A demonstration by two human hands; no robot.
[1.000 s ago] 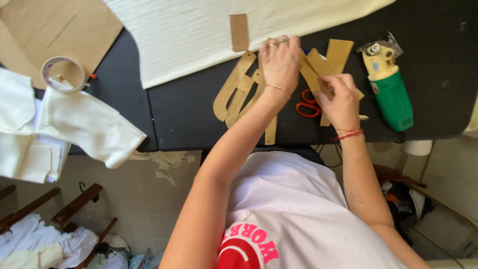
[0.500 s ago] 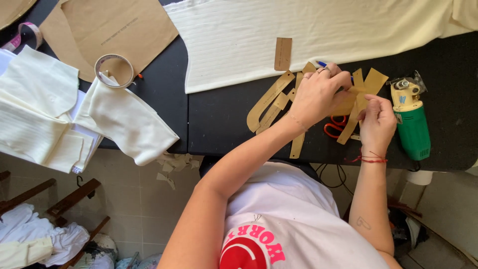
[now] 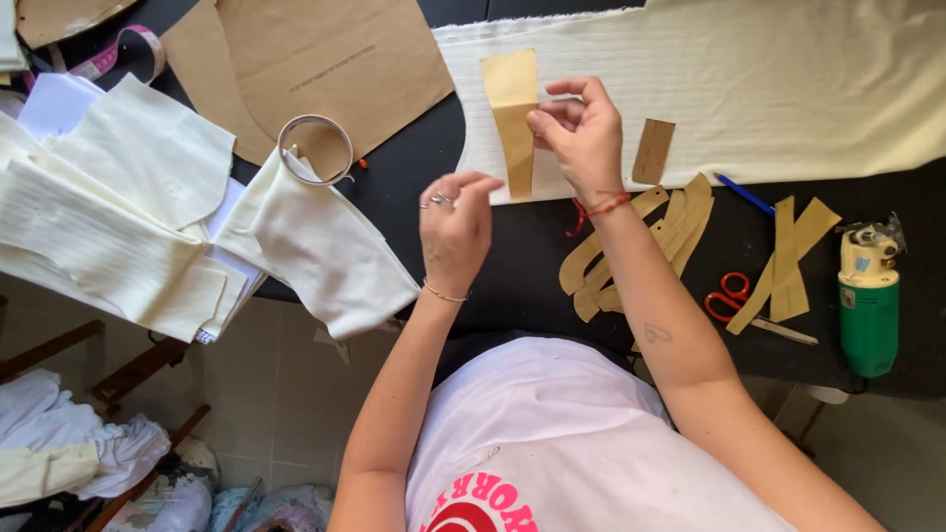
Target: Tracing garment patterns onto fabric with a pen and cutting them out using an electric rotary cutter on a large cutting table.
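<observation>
Pinching a tan card pattern strip [image 3: 514,116] between thumb and fingertips, my right hand [image 3: 581,138] holds it over the edge of the cream ribbed fabric [image 3: 788,89]. My left hand [image 3: 455,232] hovers just below the strip's lower end, fingers loosely curled and holding nothing. Beyond my right wrist lie a heap of pattern strips [image 3: 641,246], red-handled scissors [image 3: 734,296] and a green cutting machine [image 3: 869,300]. Off past my left fingers sits a metal ring [image 3: 315,148].

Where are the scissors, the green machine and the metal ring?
Scissors [image 3: 730,293]: head view, on a red handle.
Green machine [image 3: 868,325]: head view, on its green body.
Metal ring [image 3: 314,149]: head view, on its rim.
</observation>
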